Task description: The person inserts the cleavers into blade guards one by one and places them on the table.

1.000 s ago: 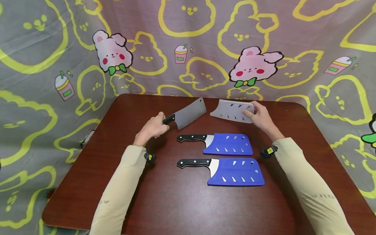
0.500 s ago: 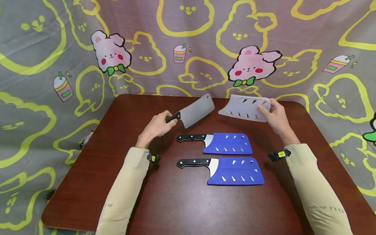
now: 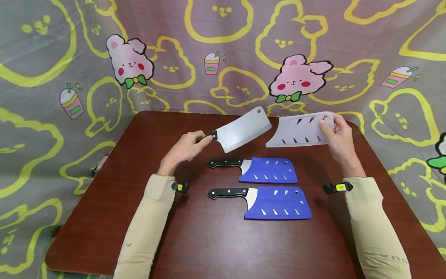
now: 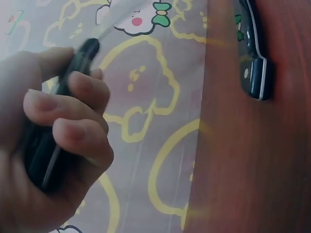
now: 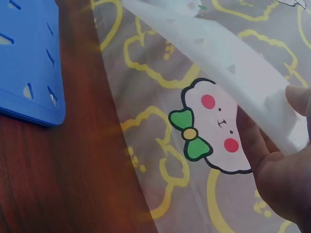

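Observation:
My left hand [image 3: 186, 148] grips the black handle of a bare cleaver [image 3: 244, 130], its blade raised and slanting up to the right. In the left wrist view the fingers [image 4: 80, 138] curl round that handle. At the right, my right hand [image 3: 340, 141] pinches the closed end of a white slotted blade cover [image 3: 301, 130]. The right wrist view shows the thumb on one face of the cover [image 5: 233, 73] and fingers on the other. A small gap separates the blade tip from the cover's mouth. Both are held above the table.
Two cleavers in blue slotted covers, a farther one [image 3: 270, 170] and a nearer one [image 3: 278, 203], lie on the brown table [image 3: 223, 248] with handles pointing left. A patterned cloth [image 3: 240, 50] hangs behind and beside the table.
Both hands have risen and moved right, carrying the cleaver and the white cover. The blade has turned to show more of its face. The blue-covered cleavers stay put.

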A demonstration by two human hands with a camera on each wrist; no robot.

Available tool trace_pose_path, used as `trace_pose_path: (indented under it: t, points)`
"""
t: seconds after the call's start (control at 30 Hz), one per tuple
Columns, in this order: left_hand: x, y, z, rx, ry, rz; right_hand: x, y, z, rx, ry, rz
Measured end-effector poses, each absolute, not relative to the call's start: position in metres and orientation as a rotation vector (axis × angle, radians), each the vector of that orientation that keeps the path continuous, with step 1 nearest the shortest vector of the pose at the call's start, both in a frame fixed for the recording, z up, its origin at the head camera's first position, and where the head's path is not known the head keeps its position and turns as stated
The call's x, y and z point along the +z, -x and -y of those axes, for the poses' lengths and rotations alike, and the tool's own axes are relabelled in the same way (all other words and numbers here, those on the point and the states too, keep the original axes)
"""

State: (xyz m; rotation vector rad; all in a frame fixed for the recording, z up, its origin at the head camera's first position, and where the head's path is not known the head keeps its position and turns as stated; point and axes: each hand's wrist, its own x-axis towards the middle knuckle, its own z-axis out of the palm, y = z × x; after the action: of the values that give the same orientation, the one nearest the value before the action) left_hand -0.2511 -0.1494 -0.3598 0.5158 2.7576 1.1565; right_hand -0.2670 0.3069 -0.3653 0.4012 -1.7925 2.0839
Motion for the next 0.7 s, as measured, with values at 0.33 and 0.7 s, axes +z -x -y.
trace_pose_path:
  t: [0.33,0.7]
  points:
    - [-0.348,0.245,0.15,1.225,-0.596,-2.789,-0.356,0.262,-0.31,2.164,-0.441,1.66]
    - [-0.342,0.246,0.145,1.267,-0.686,-2.785,-0.348,0.256,-0.307,2.248,-0.442,1.527]
